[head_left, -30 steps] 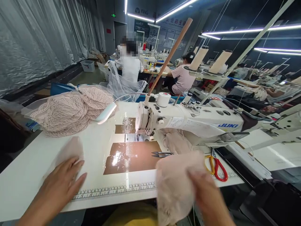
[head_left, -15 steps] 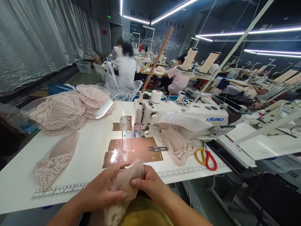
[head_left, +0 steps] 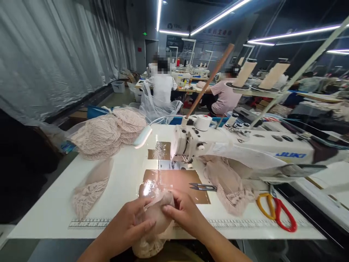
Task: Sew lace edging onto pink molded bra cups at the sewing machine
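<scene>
My left hand (head_left: 128, 226) and my right hand (head_left: 183, 212) both grip one bunched piece of pale pink lace fabric (head_left: 156, 222) at the near edge of the white sewing table (head_left: 128, 178). The fabric hangs down over the table edge toward my lap. Just beyond my hands lies a brown glossy patch (head_left: 174, 183) in front of the white JUKI sewing machine (head_left: 240, 145), whose needle head (head_left: 182, 145) is lit by a small lamp (head_left: 142, 136). Thread snips (head_left: 203, 187) rest beside my right hand.
A heap of pink lace pieces (head_left: 107, 133) sits at the table's far left, a single lace piece (head_left: 89, 191) at the near left, more lace (head_left: 229, 182) under the machine arm. Red-and-yellow scissors (head_left: 276, 211) lie at right. Seated people (head_left: 163, 85) work at tables behind.
A second ago my hands were apart, left flat on a lace piece, right lifting fabric. They have come together on one bunched piece at the table's near edge; the view has shifted.
</scene>
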Available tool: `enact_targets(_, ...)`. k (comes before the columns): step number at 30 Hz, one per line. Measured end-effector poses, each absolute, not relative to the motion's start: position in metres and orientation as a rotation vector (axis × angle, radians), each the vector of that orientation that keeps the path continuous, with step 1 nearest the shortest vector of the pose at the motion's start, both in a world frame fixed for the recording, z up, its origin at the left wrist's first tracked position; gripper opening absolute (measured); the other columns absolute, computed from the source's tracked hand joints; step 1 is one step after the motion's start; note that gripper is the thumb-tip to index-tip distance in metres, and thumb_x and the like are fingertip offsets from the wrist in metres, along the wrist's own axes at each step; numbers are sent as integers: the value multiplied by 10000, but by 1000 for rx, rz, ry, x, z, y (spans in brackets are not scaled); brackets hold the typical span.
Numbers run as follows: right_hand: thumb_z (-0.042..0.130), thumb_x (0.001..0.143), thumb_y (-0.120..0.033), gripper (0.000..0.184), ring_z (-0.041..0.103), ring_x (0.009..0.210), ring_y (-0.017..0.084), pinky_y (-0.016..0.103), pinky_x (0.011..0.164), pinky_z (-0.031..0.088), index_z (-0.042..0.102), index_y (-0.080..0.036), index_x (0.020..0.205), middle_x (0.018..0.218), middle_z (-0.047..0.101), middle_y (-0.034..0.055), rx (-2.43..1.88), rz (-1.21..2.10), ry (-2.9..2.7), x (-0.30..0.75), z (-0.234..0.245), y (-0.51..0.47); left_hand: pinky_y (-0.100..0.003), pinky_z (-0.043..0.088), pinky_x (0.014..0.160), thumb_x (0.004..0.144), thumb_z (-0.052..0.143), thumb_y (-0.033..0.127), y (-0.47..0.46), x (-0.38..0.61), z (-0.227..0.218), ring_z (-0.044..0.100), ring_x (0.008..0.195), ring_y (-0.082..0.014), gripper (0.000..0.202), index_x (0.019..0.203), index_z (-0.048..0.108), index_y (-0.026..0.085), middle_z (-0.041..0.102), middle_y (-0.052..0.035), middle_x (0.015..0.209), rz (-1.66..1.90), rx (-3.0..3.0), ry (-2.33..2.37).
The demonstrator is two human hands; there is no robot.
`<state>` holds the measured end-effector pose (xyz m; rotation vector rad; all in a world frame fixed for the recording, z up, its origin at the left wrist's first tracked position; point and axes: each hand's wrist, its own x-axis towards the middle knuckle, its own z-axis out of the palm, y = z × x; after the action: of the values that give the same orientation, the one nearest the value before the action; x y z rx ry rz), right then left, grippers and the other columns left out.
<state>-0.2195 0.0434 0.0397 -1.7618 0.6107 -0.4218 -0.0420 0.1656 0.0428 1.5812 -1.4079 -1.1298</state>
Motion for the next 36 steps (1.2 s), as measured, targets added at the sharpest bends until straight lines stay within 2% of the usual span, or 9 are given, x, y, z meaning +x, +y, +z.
enact_targets(3, 552, 789, -215, 121, 420, 668, 137, 245, 597, 306, 489, -178, 693, 688, 461, -23, -1867, -354, 601, -206, 44, 37, -349, 434, 934, 839, 558, 476, 172, 8, 44, 539, 1070, -269, 430, 1208, 545, 255, 580, -74, 1215, -509, 1960, -1397)
enact_targets(7, 553, 789, -252, 171, 412, 644, 132, 245, 585, 315, 461, -179, 665, 671, 436, -24, -1827, -305, 454, -178, 53, 33, -463, 305, 1071, 854, 408, 521, 184, 86, 27, 385, 1279, -349, 601, 1262, 494, 88, 453, -201, 1363, 124, 2372, -1247)
enact_targets(9, 556, 804, -323, 171, 455, 658, 144, 251, 589, 352, 513, -170, 740, 710, 482, -8, -1713, -255, 359, -159, 55, 31, -492, 342, 1029, 851, 374, 510, 189, 114, 15, 427, 1245, -375, 595, 1198, 532, 54, 491, -235, 1321, 134, 2504, -1142)
enact_targets(13, 534, 816, -273, 246, 572, 866, 229, 340, 751, 452, 578, -158, 1029, 948, 611, 71, -1837, -279, 517, -124, 48, 21, -402, 466, 844, 868, 356, 428, 197, 134, 3, 566, 1075, -325, 418, 998, 625, 136, 628, -163, 1175, 85, 2503, -1121)
enact_targets(16, 581, 776, -209, 493, 444, 1209, 282, 417, 1022, 337, 503, -160, 1261, 1294, 515, 129, -2059, -424, 608, -113, 42, 17, -339, 471, 743, 901, 310, 406, 206, 130, 6, 605, 962, -278, 392, 970, 611, 166, 665, -120, 1058, 112, 2444, -1094)
enact_targets(18, 602, 802, -293, 560, 414, 1249, 277, 417, 1044, 333, 459, -147, 1324, 1359, 457, 147, -1998, -419, 566, -113, 41, 19, -312, 468, 739, 919, 279, 411, 214, 123, 11, 609, 924, -248, 398, 998, 585, 169, 658, -103, 1020, 143, 2381, -1077)
enact_targets(24, 751, 643, -578, 816, 532, 1125, 246, 358, 926, 446, 487, -164, 1295, 1269, 523, 141, -1304, -172, 387, -110, 60, 48, -275, 455, 785, 919, 387, 403, 225, 69, 30, 593, 935, -223, 308, 1024, 592, 200, 626, -79, 1086, 179, 1918, -1161)
enact_targets(32, 776, 630, -440, 472, 628, 813, 211, 324, 761, 480, 653, -130, 964, 853, 671, 76, -972, -295, 158, -151, 71, 59, -241, 452, 517, 890, 435, 518, 196, 8, 42, 507, 573, -157, 423, 608, 483, 206, 556, 5, 622, -629, 1417, -573)
enact_targets(36, 794, 611, -439, 466, 645, 775, 233, 324, 663, 501, 642, -197, 979, 822, 688, 53, -1062, -490, 373, -239, 85, 51, -339, 506, 812, 862, 514, 500, 195, -6, 21, 603, 961, -248, 337, 1005, 656, 230, 668, -67, 1059, -543, 1718, -1072)
